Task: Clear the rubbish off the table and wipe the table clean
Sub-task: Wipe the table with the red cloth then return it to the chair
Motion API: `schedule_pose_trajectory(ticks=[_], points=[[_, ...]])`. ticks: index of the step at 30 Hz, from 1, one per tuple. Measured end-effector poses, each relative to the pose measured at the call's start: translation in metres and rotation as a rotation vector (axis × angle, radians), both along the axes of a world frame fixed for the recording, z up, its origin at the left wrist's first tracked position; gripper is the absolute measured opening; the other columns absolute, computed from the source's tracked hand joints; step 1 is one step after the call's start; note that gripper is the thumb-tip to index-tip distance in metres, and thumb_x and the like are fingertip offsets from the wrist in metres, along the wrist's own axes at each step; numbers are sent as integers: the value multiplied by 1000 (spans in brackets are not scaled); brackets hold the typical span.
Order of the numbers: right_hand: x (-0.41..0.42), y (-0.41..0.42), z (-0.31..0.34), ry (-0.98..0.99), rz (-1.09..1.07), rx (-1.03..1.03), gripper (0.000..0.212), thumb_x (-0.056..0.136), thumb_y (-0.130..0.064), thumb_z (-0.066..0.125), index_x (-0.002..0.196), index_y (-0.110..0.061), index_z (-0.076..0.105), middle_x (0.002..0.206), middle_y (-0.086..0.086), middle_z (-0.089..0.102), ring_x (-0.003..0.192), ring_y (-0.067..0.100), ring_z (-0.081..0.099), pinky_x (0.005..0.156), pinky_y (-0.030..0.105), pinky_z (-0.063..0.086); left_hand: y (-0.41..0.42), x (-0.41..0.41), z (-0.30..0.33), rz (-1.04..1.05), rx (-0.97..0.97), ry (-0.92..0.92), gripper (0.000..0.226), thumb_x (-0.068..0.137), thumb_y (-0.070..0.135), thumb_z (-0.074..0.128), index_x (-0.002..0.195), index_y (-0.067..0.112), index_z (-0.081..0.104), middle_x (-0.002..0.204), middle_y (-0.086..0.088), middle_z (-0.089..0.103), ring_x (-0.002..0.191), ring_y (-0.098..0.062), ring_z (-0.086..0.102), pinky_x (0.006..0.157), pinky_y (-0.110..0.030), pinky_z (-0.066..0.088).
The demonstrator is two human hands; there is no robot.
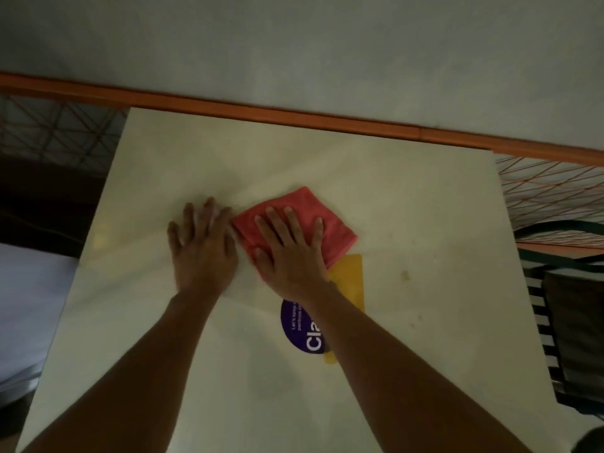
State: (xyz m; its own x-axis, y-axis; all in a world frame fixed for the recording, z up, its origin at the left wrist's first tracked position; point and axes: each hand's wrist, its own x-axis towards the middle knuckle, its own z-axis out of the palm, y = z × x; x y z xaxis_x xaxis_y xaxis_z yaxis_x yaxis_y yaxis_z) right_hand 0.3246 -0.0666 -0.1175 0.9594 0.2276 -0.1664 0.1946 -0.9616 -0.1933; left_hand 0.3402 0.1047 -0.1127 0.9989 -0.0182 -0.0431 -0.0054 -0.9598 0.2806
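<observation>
A folded pink-red cloth [336, 238] lies near the middle of the pale square table [425, 223]. My right hand [289, 250] presses flat on the cloth with its fingers spread and straight. Just left of the cloth, my left hand [202, 243] rests flat on the bare tabletop, fingers straight, its fingertips close to the cloth's left corner. Faint brownish stains [407, 274] mark the table to the right of the cloth.
A yellow and purple sticker [349, 279] with white lettering sits on the table, partly under my right forearm. An orange rail [294, 116] runs along the table's far edge. A striped chair [542, 322] stands to the right, and a white surface [29, 305] to the left.
</observation>
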Motion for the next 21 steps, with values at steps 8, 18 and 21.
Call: schedule_pose_trajectory(ticks=[8,18,21], points=[[88,-74,-4,-66,-60,-60,60,100,-55,14,155,-33,19,165,-7,14,152,23,6,112,71,5,-107,57,-5,116,-50,54,57,103,42,26,158,28,21,168,-5,16,155,-37,5,122,-63,3],[169,-125,-13,-106,-88,-46,58,101,-52,17,156,-33,17,165,-7,13,152,23,7,113,69,1,-124,62,-21,199,115,15,59,105,51,20,160,31,15,169,-2,13,155,-36,6,122,-62,4],[169,-125,-8,-59,-59,-32,59,102,-53,14,157,-33,9,166,-6,5,153,23,0,113,69,-3,-120,60,-18,198,111,24,59,105,52,21,160,32,15,169,-2,13,155,-36,6,122,-62,5]])
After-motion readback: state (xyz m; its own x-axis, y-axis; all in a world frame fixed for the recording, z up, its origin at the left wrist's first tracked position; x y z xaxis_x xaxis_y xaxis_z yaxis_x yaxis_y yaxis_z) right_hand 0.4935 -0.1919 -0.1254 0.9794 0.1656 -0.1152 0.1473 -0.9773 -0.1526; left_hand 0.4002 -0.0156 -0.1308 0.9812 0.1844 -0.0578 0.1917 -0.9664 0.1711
